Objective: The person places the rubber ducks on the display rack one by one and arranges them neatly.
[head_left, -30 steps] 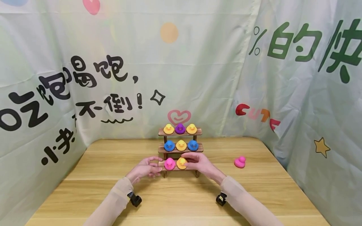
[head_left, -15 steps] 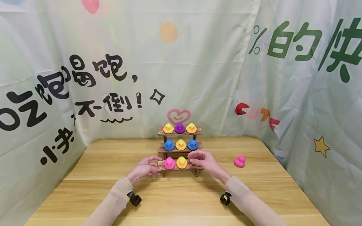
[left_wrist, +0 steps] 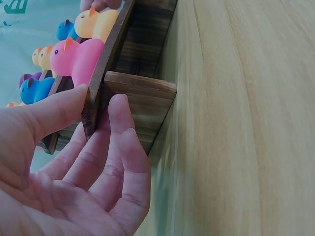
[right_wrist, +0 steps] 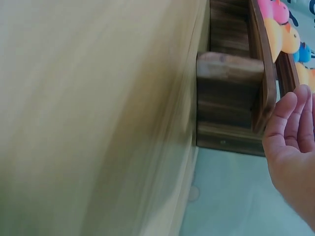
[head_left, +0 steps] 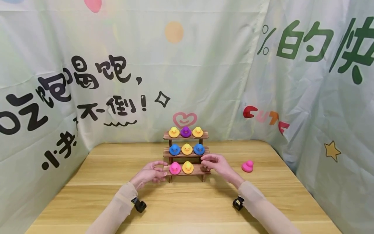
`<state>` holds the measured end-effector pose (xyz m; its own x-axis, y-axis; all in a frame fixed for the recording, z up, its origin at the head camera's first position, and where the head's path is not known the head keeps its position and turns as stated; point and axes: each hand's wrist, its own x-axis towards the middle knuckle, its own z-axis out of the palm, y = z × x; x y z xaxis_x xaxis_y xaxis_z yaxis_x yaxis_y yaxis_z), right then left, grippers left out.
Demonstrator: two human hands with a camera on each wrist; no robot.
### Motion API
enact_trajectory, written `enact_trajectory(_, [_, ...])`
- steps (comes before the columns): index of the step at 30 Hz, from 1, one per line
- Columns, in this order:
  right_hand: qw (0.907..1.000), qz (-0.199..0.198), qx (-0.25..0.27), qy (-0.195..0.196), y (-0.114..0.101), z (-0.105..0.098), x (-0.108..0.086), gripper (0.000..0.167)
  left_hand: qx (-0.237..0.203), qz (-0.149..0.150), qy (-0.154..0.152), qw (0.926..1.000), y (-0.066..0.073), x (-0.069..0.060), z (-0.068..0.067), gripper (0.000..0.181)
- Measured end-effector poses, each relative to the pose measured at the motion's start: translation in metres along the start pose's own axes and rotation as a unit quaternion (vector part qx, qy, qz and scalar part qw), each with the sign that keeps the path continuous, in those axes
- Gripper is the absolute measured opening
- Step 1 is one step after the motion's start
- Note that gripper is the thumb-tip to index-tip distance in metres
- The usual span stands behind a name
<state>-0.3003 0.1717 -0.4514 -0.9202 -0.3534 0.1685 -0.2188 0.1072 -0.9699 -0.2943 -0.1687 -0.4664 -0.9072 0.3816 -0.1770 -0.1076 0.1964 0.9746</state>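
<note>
My left hand (head_left: pixel 148 174) pinches the left end of the lowest step of a three-tier wooden display stand (head_left: pixel 197 169). In the left wrist view the thumb lies on top of that board (left_wrist: pixel 109 55), with the fingers under it. On the lowest step sit a pink rubber duck (head_left: pixel 175 168) and, to its right, a yellow rubber duck (head_left: pixel 188 167). My right hand (head_left: pixel 218 165) is at that step's right end, beside the yellow duck but apart from it. In the right wrist view its fingers (right_wrist: pixel 280 115) are loosely bent and hold nothing.
Blue ducks flank a yellow duck (head_left: pixel 187 149) on the middle step; yellow ducks flank a purple duck (head_left: pixel 185 132) on top. A second pink duck (head_left: pixel 247 166) sits on the wooden table (head_left: pixel 187 204), right of the stand. Printed curtains (head_left: pixel 204 81) hang behind.
My right hand has let go of the yellow duck on the lowest step and moved right, to the board's end. The left hand has stayed in place, and the ducks stand as before.
</note>
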Motion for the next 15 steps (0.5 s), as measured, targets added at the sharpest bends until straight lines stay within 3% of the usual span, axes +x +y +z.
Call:
enact_trajectory(9, [0.9998, 0.01, -0.015, 0.002, 0.002, -0.021, -0.005, 0.041, 0.0, -0.009, -0.004, 1.0, 0.001, 0.0, -0.001, 0.055])
enact_trajectory(15, [0.9996, 0.021, -0.017, -0.001, 0.003, -0.038, -0.009, 0.032, 0.002, -0.006, 0.0, 1.0, 0.001, 0.0, 0.0, 0.053])
